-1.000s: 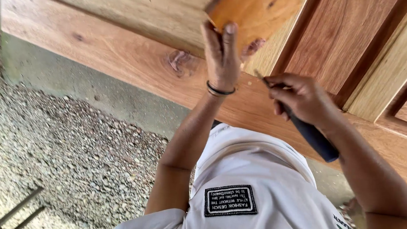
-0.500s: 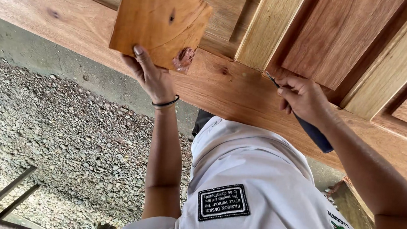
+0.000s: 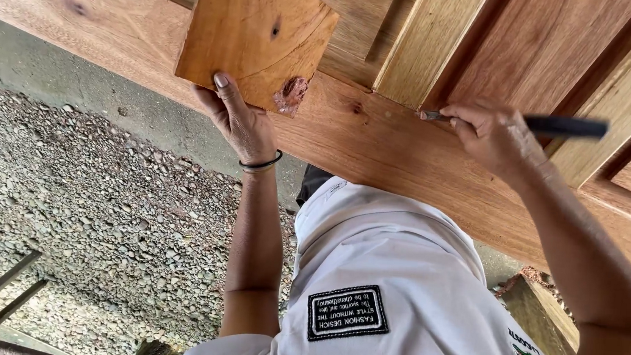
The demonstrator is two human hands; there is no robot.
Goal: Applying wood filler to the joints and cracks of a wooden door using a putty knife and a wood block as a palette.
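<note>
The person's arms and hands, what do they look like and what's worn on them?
Both arms are bare from hand to upper arm, with no gloves. The left hand has a thin black band around its wrist. The right hand shows no ring, watch or band. A white short-sleeved shirt covers the shoulders.

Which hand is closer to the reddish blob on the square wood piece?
The left hand. It holds the square wood piece by its lower edge, just beside the reddish blob. The right hand is farther off on the wooden door, gripping a dark-handled tool.
</note>
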